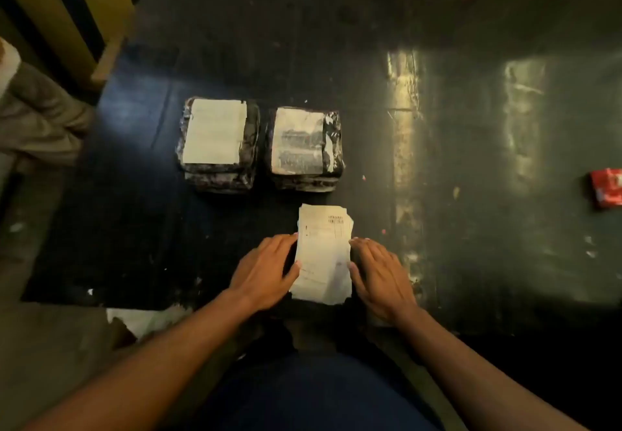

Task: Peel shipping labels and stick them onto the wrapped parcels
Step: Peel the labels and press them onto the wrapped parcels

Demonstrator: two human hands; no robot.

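Observation:
Two parcels wrapped in black plastic stand side by side on the dark table, each with a white label on top: the left parcel (218, 142) and the right parcel (305, 147). Nearer to me lies a stack of white shipping labels (323, 255), with printed text at its far end. My left hand (266, 270) rests flat against the stack's left edge, and my right hand (380, 274) presses against its right edge. Fingers of both hands touch the paper's sides; whether they grip it is unclear.
A red packet (606, 187) lies at the table's right edge. Yellow and black striped barriers (77, 9) run along the back and left. Crumpled grey material (40, 117) sits at the far left. White scraps (144, 319) lie near the table's front edge.

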